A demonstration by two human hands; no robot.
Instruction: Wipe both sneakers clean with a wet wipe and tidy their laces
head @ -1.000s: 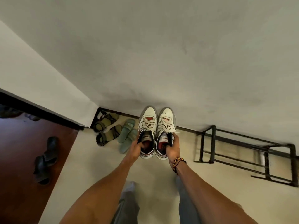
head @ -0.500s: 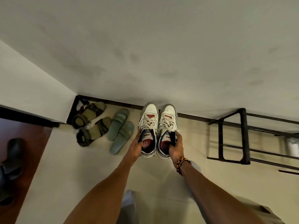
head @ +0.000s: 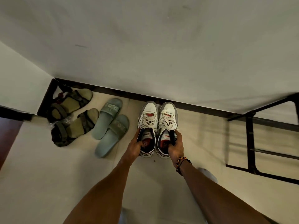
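Two white sneakers with grey toe trim and red tongue patches sit side by side, toes against the dark skirting. My left hand point(head: 135, 147) grips the collar of the left sneaker point(head: 148, 118). The collar of the right sneaker point(head: 168, 118) is held by my right hand point(head: 176, 147), which wears a beaded bracelet. Their white laces are threaded and loosely bunched near the tongues. Whether the soles touch the floor I cannot tell. No wet wipe is in view.
A pair of pale green slides point(head: 111, 125) lies left of the sneakers, with olive strap sandals point(head: 72, 117) further left in the corner. A black metal rack point(head: 250, 139) stands at the right. Beige floor tiles point(head: 48, 175) spread below; a reddish floor point(head: 6, 139) begins at far left.
The view has dropped closer to the floor and shifted right. Both hands keep hold of the sneakers, which now sit lower by the skirting, next to the slides.
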